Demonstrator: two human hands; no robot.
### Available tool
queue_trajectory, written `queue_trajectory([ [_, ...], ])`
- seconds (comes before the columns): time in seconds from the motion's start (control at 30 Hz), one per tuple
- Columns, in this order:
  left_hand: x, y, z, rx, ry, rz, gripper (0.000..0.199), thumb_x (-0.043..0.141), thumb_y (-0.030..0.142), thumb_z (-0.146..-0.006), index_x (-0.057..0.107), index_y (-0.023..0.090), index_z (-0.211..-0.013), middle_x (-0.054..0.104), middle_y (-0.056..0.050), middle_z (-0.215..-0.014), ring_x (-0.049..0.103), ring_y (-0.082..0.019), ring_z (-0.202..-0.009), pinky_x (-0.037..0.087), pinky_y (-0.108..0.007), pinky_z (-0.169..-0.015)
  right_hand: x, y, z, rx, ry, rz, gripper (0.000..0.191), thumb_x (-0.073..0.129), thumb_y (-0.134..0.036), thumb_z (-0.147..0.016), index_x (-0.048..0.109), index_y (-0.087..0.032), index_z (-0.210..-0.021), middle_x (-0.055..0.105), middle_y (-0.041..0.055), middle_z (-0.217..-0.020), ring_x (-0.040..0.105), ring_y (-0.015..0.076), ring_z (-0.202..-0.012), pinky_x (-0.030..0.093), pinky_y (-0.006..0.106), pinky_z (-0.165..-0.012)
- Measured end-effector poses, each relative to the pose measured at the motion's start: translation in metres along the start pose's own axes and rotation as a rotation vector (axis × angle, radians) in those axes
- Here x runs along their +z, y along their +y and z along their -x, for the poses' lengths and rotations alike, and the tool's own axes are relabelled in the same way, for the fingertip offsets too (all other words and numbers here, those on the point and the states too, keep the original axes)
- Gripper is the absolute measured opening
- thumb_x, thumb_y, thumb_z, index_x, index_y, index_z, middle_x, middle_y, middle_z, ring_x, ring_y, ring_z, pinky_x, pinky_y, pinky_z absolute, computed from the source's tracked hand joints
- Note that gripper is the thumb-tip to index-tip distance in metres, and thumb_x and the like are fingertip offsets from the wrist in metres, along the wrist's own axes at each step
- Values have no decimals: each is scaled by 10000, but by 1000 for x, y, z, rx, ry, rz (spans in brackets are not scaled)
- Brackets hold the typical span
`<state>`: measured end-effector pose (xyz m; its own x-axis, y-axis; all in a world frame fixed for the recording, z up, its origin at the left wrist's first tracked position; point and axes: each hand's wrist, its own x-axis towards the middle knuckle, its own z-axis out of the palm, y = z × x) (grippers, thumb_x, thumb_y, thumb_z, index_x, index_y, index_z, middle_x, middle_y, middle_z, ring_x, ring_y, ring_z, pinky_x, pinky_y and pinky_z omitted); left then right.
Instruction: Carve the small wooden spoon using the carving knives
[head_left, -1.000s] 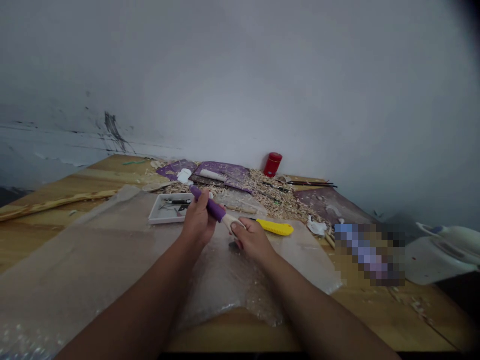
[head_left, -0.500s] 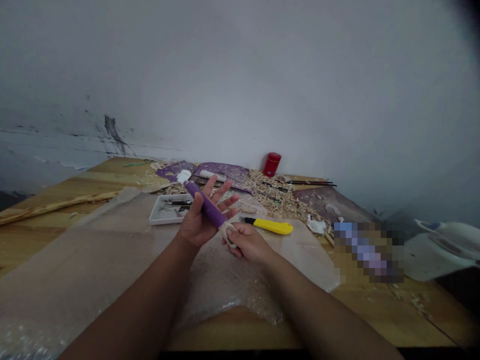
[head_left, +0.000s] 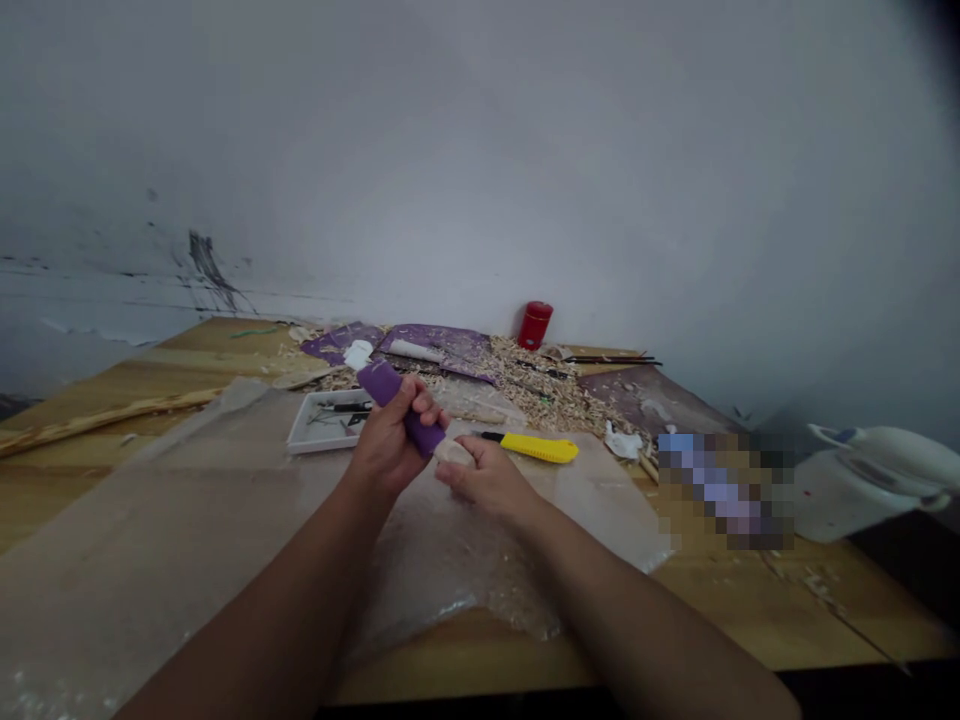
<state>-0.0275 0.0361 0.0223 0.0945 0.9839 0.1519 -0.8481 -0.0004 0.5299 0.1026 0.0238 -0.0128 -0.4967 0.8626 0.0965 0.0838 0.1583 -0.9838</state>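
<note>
In front of me, my left hand (head_left: 399, 436) is closed around a purple wrap (head_left: 425, 434), which looks like a rolled sheet of sandpaper. Its upper end slants up to the left, toward the tray. Out of the lower end comes a pale, rounded piece (head_left: 454, 454), apparently wood. My right hand (head_left: 487, 472) pinches that pale end between thumb and fingers. How far the piece reaches inside the wrap is hidden. Just beyond my right hand lies a yellow utility knife (head_left: 538, 447). A white tray (head_left: 311, 440) with small tools is behind my left hand.
Bubble wrap (head_left: 225, 520) covers part of the wooden table (head_left: 465, 665). Wood shavings (head_left: 547, 400), purple sheets (head_left: 442, 340) and a red canister (head_left: 535, 325) lie toward the wall. A long stick (head_left: 135, 412) is at left, a white container (head_left: 840, 500) at right.
The fingers of my left hand, spread before, have closed around the purple wrap. My right hand keeps hold of the pale end, now with less of it showing a ring-like shape.
</note>
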Motion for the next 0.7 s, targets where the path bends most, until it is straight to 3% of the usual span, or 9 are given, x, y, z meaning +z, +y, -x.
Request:
queue_trajectory([
  [0.07, 1, -2, 0, -1, 23, 42, 103, 539, 228, -747, 485, 158, -694, 378, 70, -493, 396, -36, -413, 427, -204, -516, 0, -2, 1, -70, 101, 329, 339, 569, -491, -671, 524, -182, -804, 508, -32, -631, 421, 85, -522, 293, 199, -486],
  [0.2, -2, -9, -3, 23, 178, 67, 178, 555, 306, -727, 455, 167, -679, 325, 80, -469, 352, -38, -372, 375, -188, -430, 5, -4, 3, -187, 228, 1003, 308, 483, -460, -756, 539, -162, -809, 575, 51, -700, 491, 165, -654, 294, 256, -577],
  [0.3, -2, -12, -4, 53, 268, 50, 211, 542, 342, -731, 439, 170, -665, 311, 83, -457, 337, -37, -355, 351, -181, -406, 6, -4, 3, -231, 233, 1186, 260, 440, -400, -796, 540, -160, -800, 591, 85, -737, 503, 190, -705, 290, 276, -615],
  [0.4, 0, -13, -3, 60, 316, 16, 245, 537, 378, -725, 430, 171, -649, 293, 86, -441, 317, -37, -338, 330, -179, -385, 3, -2, 0, -141, 135, 951, 245, 491, -415, -756, 514, -171, -736, 556, 31, -659, 486, 150, -620, 285, 237, -547],
  [0.57, -2, 0, -5, 29, 173, 40, 281, 552, 421, -696, 435, 169, -660, 280, 90, -446, 314, -32, -339, 321, -175, -382, 0, 2, 1, 46, -194, 120, 322, 350, -483, -800, 421, -191, -682, 315, -77, -443, 294, 65, -378, 215, 186, -398],
  [0.63, -5, 7, -8, 72, 180, 59, 271, 544, 405, -712, 426, 168, -653, 274, 91, -442, 311, -28, -337, 312, -169, -379, 0, 2, 2, 94, -225, 29, 317, 368, -482, -789, 414, -188, -678, 290, -85, -432, 255, 59, -363, 193, 186, -380],
  [0.7, -7, 9, -10, 124, 236, 79, 277, 531, 393, -727, 404, 168, -629, 257, 94, -429, 298, -25, -327, 300, -162, -371, 1, 1, 2, 83, -182, 123, 285, 428, -438, -769, 422, -177, -653, 330, -71, -469, 282, 58, -403, 205, 184, -397],
])
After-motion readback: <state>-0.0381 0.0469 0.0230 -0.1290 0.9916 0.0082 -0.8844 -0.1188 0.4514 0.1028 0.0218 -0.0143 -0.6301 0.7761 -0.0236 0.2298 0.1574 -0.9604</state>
